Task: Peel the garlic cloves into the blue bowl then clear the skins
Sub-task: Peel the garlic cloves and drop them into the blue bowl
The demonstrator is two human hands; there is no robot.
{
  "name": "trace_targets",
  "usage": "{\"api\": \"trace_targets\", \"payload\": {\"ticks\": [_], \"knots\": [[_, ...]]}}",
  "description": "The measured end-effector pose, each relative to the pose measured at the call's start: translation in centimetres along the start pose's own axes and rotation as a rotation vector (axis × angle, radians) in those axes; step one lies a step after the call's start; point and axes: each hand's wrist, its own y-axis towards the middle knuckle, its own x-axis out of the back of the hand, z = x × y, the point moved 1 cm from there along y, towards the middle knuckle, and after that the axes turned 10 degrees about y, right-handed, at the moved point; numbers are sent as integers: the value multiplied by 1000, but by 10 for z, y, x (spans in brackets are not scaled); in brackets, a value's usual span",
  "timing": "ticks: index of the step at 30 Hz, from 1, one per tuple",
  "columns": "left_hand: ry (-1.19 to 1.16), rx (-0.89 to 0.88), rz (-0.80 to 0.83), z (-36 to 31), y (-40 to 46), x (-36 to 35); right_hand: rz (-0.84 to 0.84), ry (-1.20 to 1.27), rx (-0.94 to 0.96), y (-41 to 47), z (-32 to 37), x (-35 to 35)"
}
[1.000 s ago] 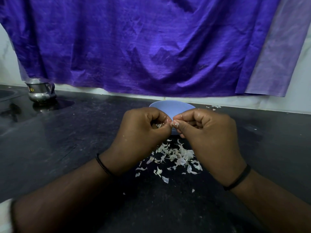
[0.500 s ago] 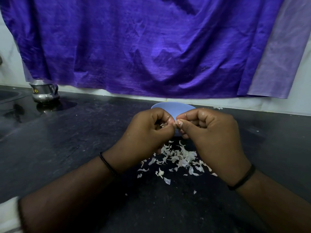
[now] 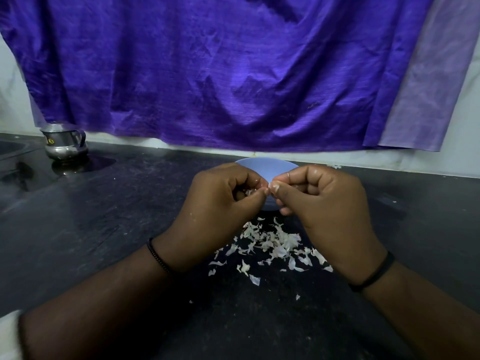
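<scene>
Nearest the camera, two forearms reach over a dark, dusty stone table (image 3: pixel 78 229), each wrist wearing a thin black band. Between them lies a loose heap of skins (image 3: pixel 270 245), papery white flakes, curled and torn. Above the heap the left hand (image 3: pixel 218 209) curls in a clenched grip round a garlic clove (image 3: pixel 249 191), only a pale sliver of it showing, while the right hand (image 3: pixel 327 203) pinches at its skin with thumb and forefinger. Peeling looks to be mid-course; next, the loosened skin needs pulling free and the bare clove dropping into the blue bowl (image 3: pixel 267 165), smooth and round, just behind the hands. Its contents are hidden. Farther back stand a shiny steel jug (image 3: pixel 65 141) and a creased purple cloth (image 3: pixel 233 74).
</scene>
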Motion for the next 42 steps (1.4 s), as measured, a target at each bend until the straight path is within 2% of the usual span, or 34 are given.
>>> {"api": "trace_targets", "payload": {"ticks": [4, 12, 16, 20, 29, 33, 37, 42], "knots": [[82, -53, -20, -1, 1, 1, -29, -66, 49, -2, 0, -3], [114, -44, -33, -2, -4, -2, -7, -1, 24, -7, 2, -7], [-29, 97, 29, -1, -5, -1, -19, -67, 61, -8, 4, -9], [-266, 269, 109, -2, -2, -2, 16, 77, -20, -3, 6, -4], [-426, 297, 190, -1, 2, -2, 79, 188, -95, 2, 3, 1], [-416, 277, 191, -6, 1, 3, 90, 215, -133, 1, 3, 1], [-301, 245, 174, -8, 1, 7, 123, 279, -199, 0, 5, 1], [-221, 209, 134, -9, -2, 6, 126, 270, -184, -1, 5, -2]]}}
